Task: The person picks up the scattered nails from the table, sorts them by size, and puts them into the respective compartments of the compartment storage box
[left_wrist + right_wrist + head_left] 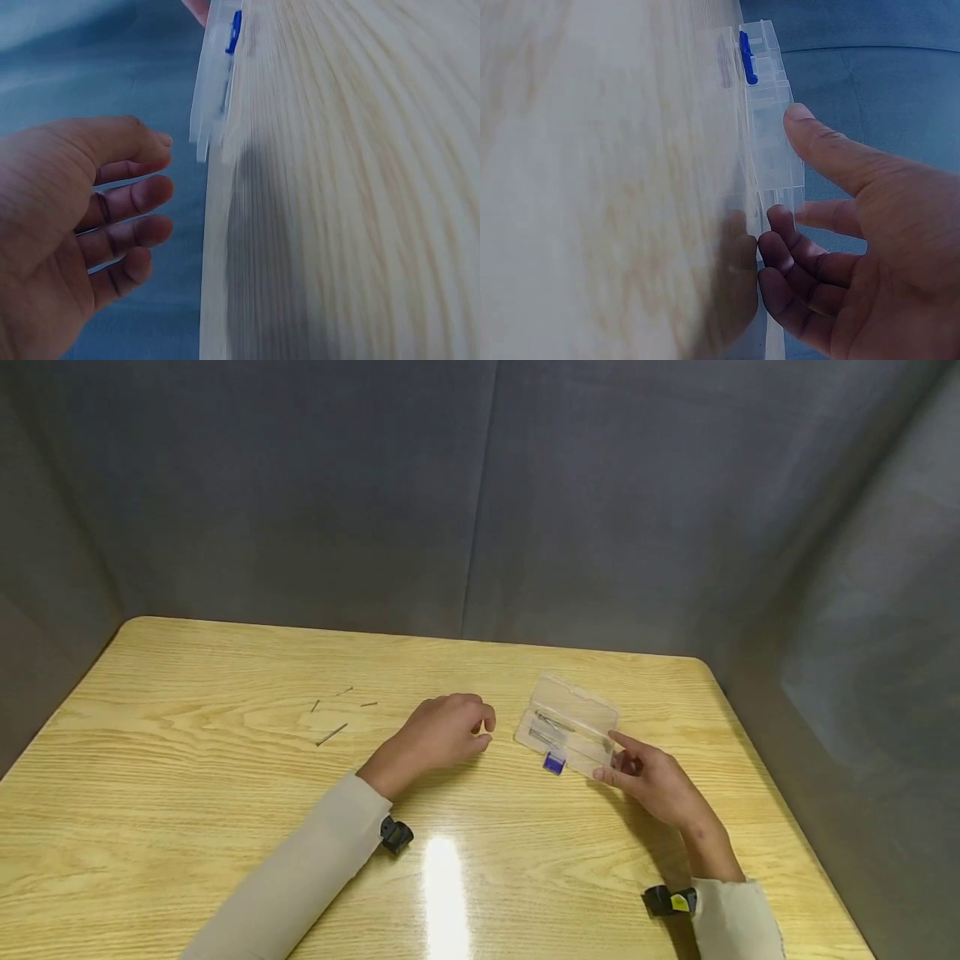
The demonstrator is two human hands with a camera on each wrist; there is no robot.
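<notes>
A clear plastic box (587, 750) lies on the table with its lid (577, 700) open toward the back and a blue latch (554, 763) at its front. Several thin metal pieces (553, 722), like nails or screws, lie in its left part. My right hand (656, 781) holds the box's right end between thumb and index finger; the other fingers curl beside that end. Left of the box, my left hand (453, 727) hovers over the table with loosely bent fingers. Nothing shows between its thumb and fingers in the left wrist view.
On the left of the wooden table (187, 793) lies a long nail-like piece (332, 734). Several shorter ones, including a small dark piece (369, 704), are scattered behind it. A grey cloth screen (315, 510) stands behind the table and along its sides.
</notes>
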